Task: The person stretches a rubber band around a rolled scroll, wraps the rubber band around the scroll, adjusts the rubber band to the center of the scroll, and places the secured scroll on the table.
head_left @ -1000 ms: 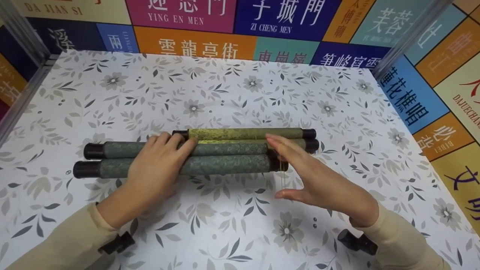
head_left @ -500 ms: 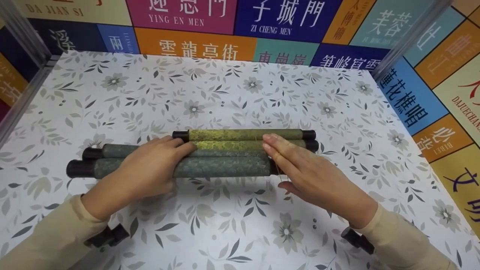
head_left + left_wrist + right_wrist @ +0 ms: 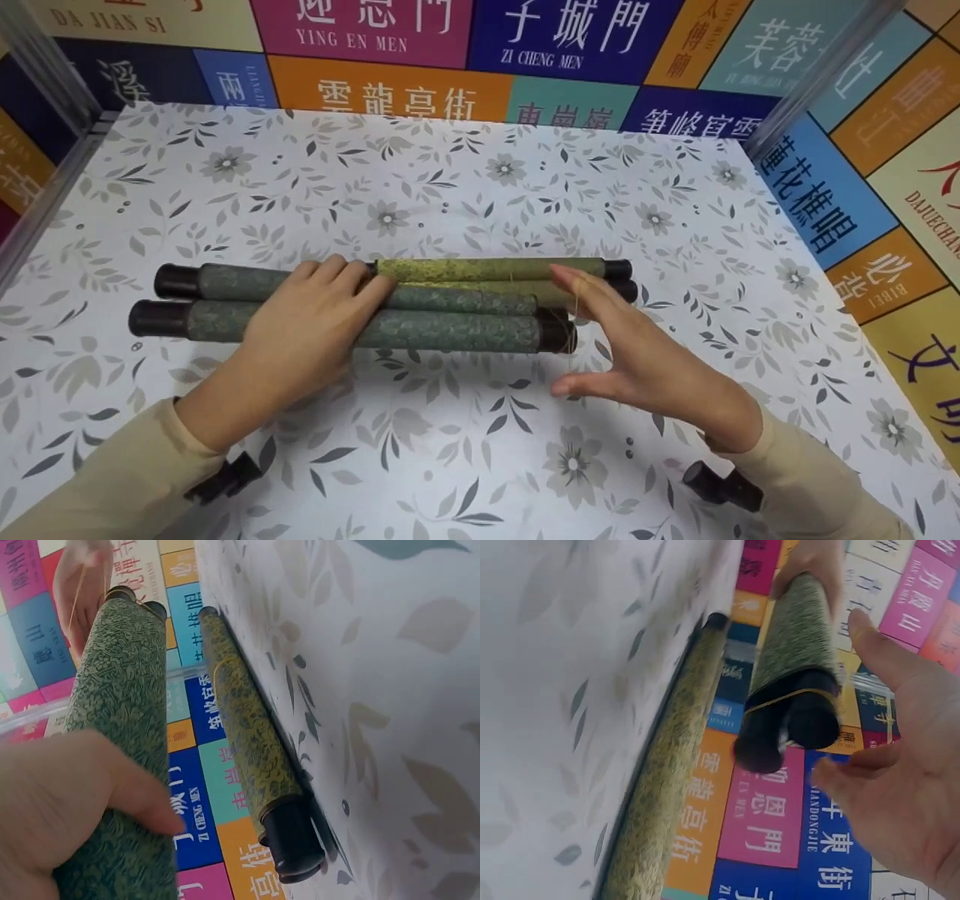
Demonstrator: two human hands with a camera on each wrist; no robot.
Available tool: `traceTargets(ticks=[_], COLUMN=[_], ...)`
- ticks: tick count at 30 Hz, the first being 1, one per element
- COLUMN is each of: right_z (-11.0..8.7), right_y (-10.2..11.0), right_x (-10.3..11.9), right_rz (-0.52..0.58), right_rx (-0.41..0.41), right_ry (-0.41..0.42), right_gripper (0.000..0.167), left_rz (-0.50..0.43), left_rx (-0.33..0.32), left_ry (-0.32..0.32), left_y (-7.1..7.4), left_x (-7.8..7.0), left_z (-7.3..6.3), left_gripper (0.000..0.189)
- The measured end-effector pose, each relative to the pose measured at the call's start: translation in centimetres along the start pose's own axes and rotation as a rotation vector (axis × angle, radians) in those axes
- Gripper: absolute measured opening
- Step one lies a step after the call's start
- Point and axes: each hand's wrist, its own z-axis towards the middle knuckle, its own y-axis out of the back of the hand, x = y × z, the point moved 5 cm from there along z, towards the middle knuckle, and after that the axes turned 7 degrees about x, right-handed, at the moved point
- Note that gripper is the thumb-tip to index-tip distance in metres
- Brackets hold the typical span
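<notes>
A green patterned scroll (image 3: 442,330), rolled on two rods with dark knobs, is held off the table by my left hand (image 3: 307,322), whose fingers curl over its left half. A thin yellowish elastic band (image 3: 791,696) crosses the knobs at the scroll's right end. Beside that end is my right hand (image 3: 645,345), thumb and fingers spread apart. Fine strands of the band run close to its fingertips; whether they loop over a finger I cannot tell. Behind lies a yellow-green scroll (image 3: 487,268) on the table, with a thin band (image 3: 217,675) round it and dark knobs.
The table (image 3: 337,187) has a white cloth with grey leaves and flowers. Panels with coloured blocks and large characters (image 3: 397,90) stand along the back and right. A clear upright edge (image 3: 825,75) rises at the back right corner.
The green scroll's left end has dipped slightly and then risen with my left hand. My right fingers came together over the band end, then spread apart again, thumb away from them.
</notes>
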Motion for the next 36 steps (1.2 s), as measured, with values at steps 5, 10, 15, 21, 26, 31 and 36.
traceTargets(ticks=[5,10,15,21,26,31,36], right_z=[0.1,0.4,0.7,1.0,0.9,1.1,1.6], right_y=[-0.3,-0.7,-1.4,-2.3,-3.0,-3.2,-3.7], right_x=[-1.7,-2.7,-2.5,-2.3,-2.4,-2.6,-3.1], right_rz=[0.366,0.535,0.585,0.796,0.964,1.196,1.245], right_rx=[0.081,0.116,0.152,0.092,0.056,0.081,0.025], right_ry=[-0.276,-0.326,-0.275,-0.254,-0.216,-0.137,-0.284], right_gripper=[0.098,0.087,0.087,0.076,0.068,0.039,0.025], left_rz=[0.033,0.062,0.031,-0.041,-0.061,-0.075,-0.09], left_rx=[-0.183,-0.248,-0.197,-0.173,-0.145,-0.112,-0.076], left_ry=[0.006,0.002,-0.01,0.005,-0.009,-0.012,-0.019], left_y=[0.6,1.0,0.5,0.0,-0.2,-0.2,-0.4], left_x=[-0.3,-0.7,-0.7,-0.1,-0.1,0.0,-0.3], left_z=[-0.2,-0.2,-0.3,-0.6,-0.5,-0.5,-0.4], left_gripper=[0.058,0.058,0.067,0.07,0.076,0.079,0.081])
